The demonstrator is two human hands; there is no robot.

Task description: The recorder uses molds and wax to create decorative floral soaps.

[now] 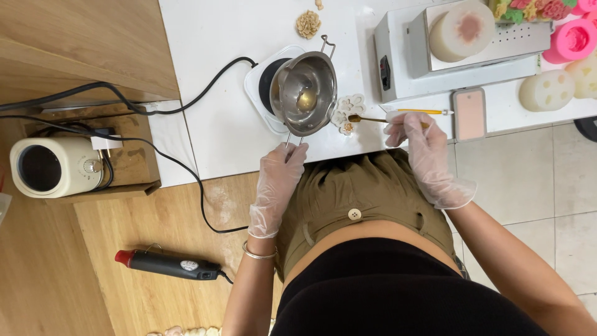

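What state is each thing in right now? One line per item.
Left hand: gloved, holding the pot handle.
Right hand: gloved, holding a small spoon.
Melting pot: on the hotplate, tilted, a little pale liquid at the bottom.
Small spoon: bowl over the flower mould.
Flower mould: flat on the table, partly filled.
Heat gun: lying on the floor.
Phone: lying flat beside the scale.
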